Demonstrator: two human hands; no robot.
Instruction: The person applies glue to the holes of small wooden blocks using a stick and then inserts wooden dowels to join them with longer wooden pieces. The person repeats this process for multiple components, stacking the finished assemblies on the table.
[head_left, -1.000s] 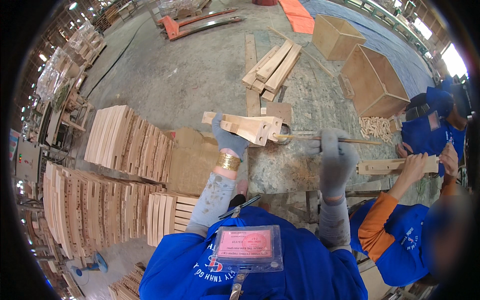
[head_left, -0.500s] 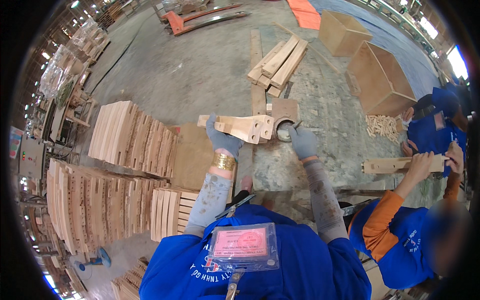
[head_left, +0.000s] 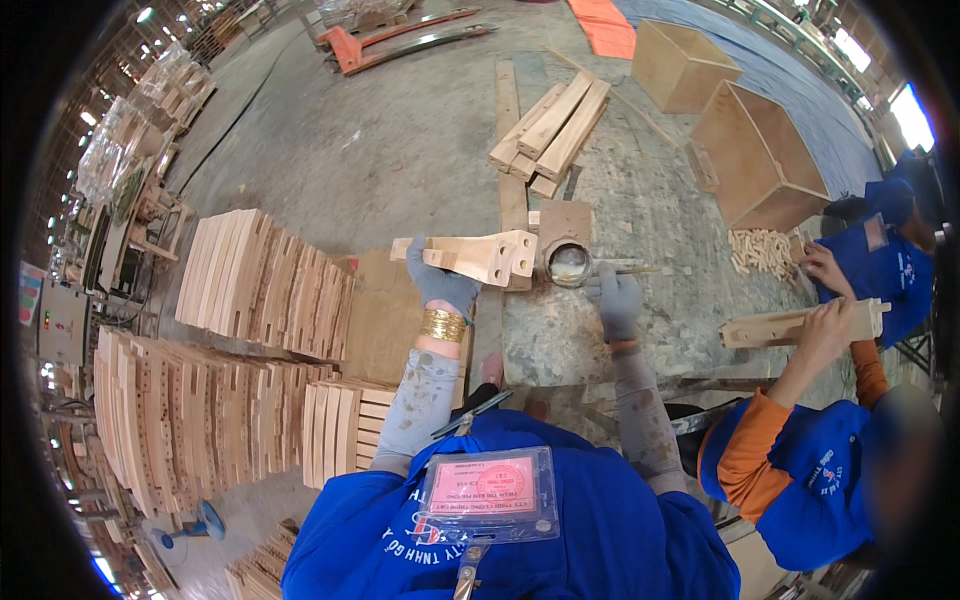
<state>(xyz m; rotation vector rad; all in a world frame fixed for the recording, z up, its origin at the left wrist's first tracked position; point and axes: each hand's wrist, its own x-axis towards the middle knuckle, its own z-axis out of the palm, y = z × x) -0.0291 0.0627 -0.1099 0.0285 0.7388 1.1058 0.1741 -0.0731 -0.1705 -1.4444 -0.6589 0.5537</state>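
Note:
In my gloved left hand (head_left: 440,280) are wooden pieces (head_left: 485,256) lying side by side, with drilled round holes in their right ends. My gloved right hand (head_left: 618,300) is closed on a thin stick (head_left: 640,269), which points to the right; I cannot make out what its tip is. Just left of that hand stands a round pot (head_left: 569,279) with pale stuff inside. It sits at the near edge of a brown square board (head_left: 566,218), close to the drilled ends of the wood.
Several wooden pieces (head_left: 560,120) lie stacked on the worktable (head_left: 640,190) beyond the pot. Wooden dowels (head_left: 765,252) are heaped at right, near plywood boxes (head_left: 755,160). Two co-workers sit at right, one holding a wooden part (head_left: 770,328). Tall stacks of slats (head_left: 200,410) stand left.
My right hand has drawn back from the pot, and the stick has swung from over its rim to point right. The wooden pieces in my left hand have shifted slightly left.

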